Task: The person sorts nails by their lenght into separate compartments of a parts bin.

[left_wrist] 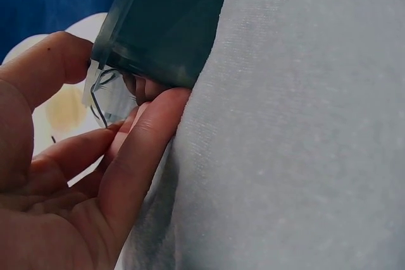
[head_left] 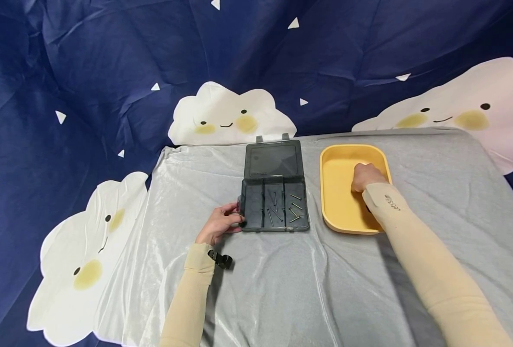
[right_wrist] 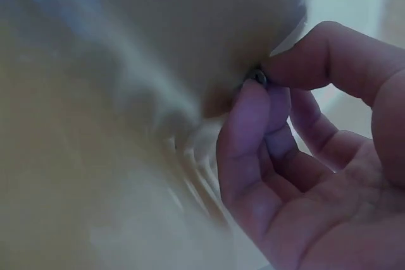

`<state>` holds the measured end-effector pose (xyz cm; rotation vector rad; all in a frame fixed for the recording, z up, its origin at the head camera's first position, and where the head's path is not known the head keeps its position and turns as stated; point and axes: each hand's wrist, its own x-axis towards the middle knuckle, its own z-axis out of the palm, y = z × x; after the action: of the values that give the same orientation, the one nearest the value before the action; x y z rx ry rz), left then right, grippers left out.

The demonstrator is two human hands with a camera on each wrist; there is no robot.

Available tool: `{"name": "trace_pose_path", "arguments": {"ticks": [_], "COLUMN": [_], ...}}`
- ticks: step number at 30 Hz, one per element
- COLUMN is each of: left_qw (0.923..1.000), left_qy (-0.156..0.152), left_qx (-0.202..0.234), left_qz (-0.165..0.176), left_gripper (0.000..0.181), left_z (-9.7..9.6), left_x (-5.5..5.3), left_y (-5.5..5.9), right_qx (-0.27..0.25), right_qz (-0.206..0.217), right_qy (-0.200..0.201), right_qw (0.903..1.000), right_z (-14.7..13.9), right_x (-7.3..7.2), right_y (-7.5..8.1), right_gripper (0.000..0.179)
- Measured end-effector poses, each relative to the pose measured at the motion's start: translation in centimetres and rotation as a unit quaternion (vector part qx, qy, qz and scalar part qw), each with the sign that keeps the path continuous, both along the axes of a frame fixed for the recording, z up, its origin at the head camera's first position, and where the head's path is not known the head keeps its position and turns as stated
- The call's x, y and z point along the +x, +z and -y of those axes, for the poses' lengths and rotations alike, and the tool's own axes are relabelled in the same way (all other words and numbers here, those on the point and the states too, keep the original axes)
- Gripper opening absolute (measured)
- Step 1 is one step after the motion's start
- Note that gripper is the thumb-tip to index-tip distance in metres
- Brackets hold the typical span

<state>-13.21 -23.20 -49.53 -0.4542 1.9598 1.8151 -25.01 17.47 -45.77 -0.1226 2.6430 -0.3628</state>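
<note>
A dark translucent compartment box lies with its lid folded back away from me. Several thin dark screws lie in its middle compartment, and several brass-coloured screws in the right one. At the box's left side, my left hand grips the edge, with fingers and thumb around the near-left corner in the left wrist view. My right hand is down inside a yellow tray. There, in the right wrist view, thumb and fingertips pinch a small screw, its round head showing and its shank mostly hidden.
Grey velvety cloth covers the table, with folds near the front. Behind it hangs a dark blue curtain with white clouds and triangles. The tray's raised rim surrounds my right hand, and a black strap sits on my left wrist.
</note>
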Motion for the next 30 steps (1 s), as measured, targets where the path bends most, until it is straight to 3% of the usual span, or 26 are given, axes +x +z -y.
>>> {"name": "trace_pose_path", "arguments": {"ticks": [17, 28, 30], "left_qw": [0.9998, 0.9998, 0.9996], "left_qy": [-0.018, -0.022, -0.028], "left_qx": [-0.004, 0.002, 0.002], "left_qz": [0.0, -0.001, 0.002], "left_gripper": [0.066, 0.067, 0.067], "left_z": [0.18, 0.31, 0.16], "left_x": [0.02, -0.04, 0.13], "left_y": [0.14, 0.08, 0.95], "right_qx": [-0.026, -0.107, -0.121], "right_qz": [-0.006, 0.005, -0.001], "right_qy": [-0.015, -0.021, -0.023], "right_qw": [0.9995, 0.994, 0.9923], "right_z": [-0.07, -0.51, -0.61], "right_x": [0.27, 0.16, 0.15], "right_y": [-0.01, 0.38, 0.43], "right_gripper": [0.02, 0.02, 0.02]}}
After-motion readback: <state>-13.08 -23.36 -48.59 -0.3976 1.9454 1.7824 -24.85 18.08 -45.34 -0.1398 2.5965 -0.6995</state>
